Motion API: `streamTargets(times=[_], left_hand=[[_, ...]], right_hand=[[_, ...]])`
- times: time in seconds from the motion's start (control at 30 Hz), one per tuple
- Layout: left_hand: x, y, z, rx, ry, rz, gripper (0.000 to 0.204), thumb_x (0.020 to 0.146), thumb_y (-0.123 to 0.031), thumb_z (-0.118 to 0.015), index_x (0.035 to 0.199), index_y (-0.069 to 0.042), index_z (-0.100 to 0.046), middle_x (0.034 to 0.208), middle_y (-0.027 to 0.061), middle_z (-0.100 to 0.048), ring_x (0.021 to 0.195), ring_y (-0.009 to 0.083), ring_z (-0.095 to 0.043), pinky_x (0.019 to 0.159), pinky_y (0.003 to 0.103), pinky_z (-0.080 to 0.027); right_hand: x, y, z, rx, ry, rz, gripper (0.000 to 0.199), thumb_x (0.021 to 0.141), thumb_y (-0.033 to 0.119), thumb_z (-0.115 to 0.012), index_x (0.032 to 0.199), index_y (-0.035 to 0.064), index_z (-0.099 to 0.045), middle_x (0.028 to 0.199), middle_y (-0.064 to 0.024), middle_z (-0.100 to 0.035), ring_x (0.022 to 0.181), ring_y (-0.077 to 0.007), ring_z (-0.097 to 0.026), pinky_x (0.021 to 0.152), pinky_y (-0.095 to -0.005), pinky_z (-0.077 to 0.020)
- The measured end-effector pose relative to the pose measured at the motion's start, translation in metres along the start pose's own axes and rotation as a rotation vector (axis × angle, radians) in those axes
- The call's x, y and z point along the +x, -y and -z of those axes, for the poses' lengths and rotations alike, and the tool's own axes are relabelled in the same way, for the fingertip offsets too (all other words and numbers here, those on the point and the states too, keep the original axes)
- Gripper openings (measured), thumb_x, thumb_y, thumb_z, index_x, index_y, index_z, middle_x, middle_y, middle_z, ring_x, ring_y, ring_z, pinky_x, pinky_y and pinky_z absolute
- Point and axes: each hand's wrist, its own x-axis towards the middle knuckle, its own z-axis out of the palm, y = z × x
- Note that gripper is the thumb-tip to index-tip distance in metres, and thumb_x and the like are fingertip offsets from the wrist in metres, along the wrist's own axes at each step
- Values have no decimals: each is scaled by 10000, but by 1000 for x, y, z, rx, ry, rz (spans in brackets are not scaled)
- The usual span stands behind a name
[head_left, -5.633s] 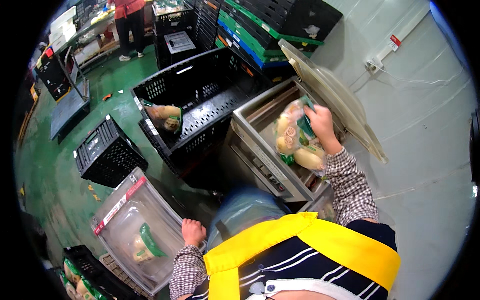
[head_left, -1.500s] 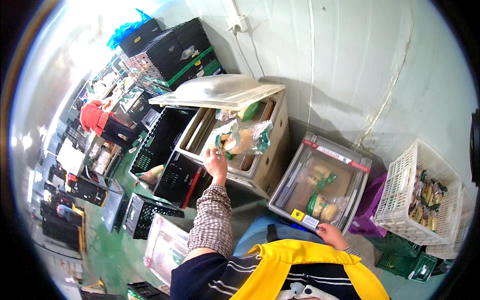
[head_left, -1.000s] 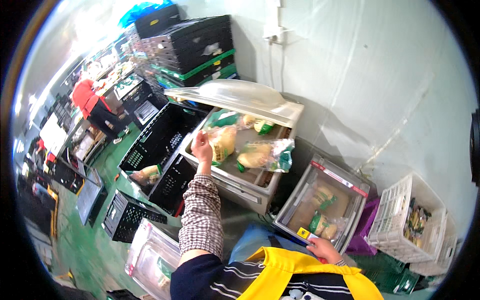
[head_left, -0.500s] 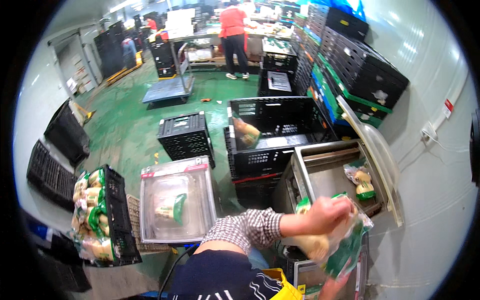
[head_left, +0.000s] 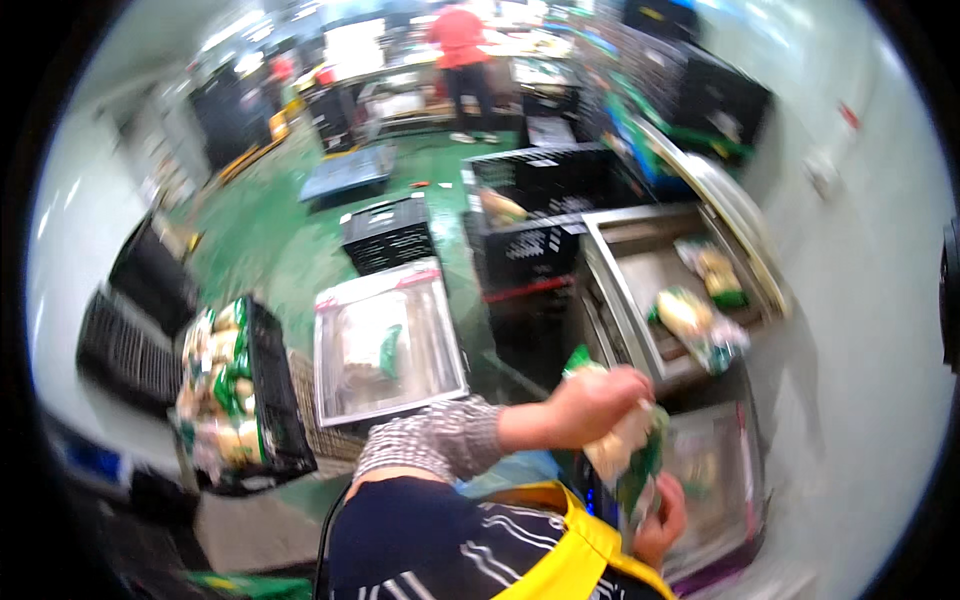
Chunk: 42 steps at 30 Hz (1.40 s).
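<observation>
Bag: we see a clear bag (head_left: 628, 452) of pale and green produce, held in the air just in front of the steel box (head_left: 640, 262), over its near corner; the picture is blurred, so we cannot name the produce.
Left hand: our left hand (head_left: 592, 402) comes across from the checked sleeve (head_left: 432, 446) and its fingers are curled tight over the top of the bag.
Right hand: our right hand (head_left: 660, 520) is under the bag, further from the steel box, with fingers bent around the bag's lower end.
Steel box: it stands open, its lid (head_left: 735, 228) raised on the far side; inside lie two more bags (head_left: 700, 315) of the same kind.
Clear bin: a bin (head_left: 712, 490) with clear walls stands on the near side of the steel box, touching or almost touching it, behind the held bag.
Flat tray: left of the steel box we see a tray (head_left: 385, 340) under clear film with one green thing inside.
Black crates: one (head_left: 538, 215) is just beyond the steel box to the left, one smaller (head_left: 388, 232) further left.
Full crate: well to the left of the steel box, a black crate (head_left: 235, 395) is full of bagged produce.
Person: far beyond the steel box, a person in a red top (head_left: 462, 50) stands at a table.
</observation>
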Motion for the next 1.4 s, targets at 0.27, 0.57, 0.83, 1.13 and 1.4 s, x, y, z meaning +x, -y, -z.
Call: streamTargets(times=[0.27, 0.57, 0.83, 1.13, 1.4], left_hand=[[-39, -47, -20, -150, 37, 402, 78, 770, 81, -571, 815, 18, -577, 821, 83, -619, 743, 114, -576, 664, 231, -461], [-88, -62, -53, -230, 380, 607, 91, 807, 27, -586, 897, 36, -594, 775, 18, -597, 692, 57, -529, 626, 180, -433], [-72, -56, -89, -269, 571, 498, 37, 800, 55, -570, 826, 29, -567, 795, 33, -618, 695, 47, -518, 609, 165, -417], [-61, -31, -89, -80, 604, 583, 65, 751, 17, -634, 814, 18, -615, 760, 59, -633, 629, 80, -554, 578, 206, -449], [-72, 19, -86, -78, 696, 481, 66, 747, 23, -620, 804, -11, -617, 799, 115, -653, 673, 188, -623, 604, 267, -487]], right_hand=[[-168, -154, 58, 116, 27, -770, 296, 807, 125, -576, 1079, 9, -552, 943, -93, -627, 865, -176, -601, 783, -298, -466], [-237, -146, 67, -995, 11, -673, 576, 732, 208, -619, 1244, 32, -424, 1324, -111, -382, 1241, -266, -325, 1000, -407, -301], [-278, -249, 137, -1042, 129, -731, 567, 761, 343, -604, 1264, 143, -436, 1360, -12, -372, 1295, -234, -260, 1062, -507, -127], [-194, -117, 163, -907, 403, -975, 476, 773, 329, -589, 1186, 108, -503, 1272, -39, -461, 1259, -246, -310, 1064, -524, -116], [-78, -259, 56, -425, -47, -789, 723, 784, 301, -593, 1341, -15, -258, 1361, -229, -314, 1257, -336, -320, 1030, -352, -285]])
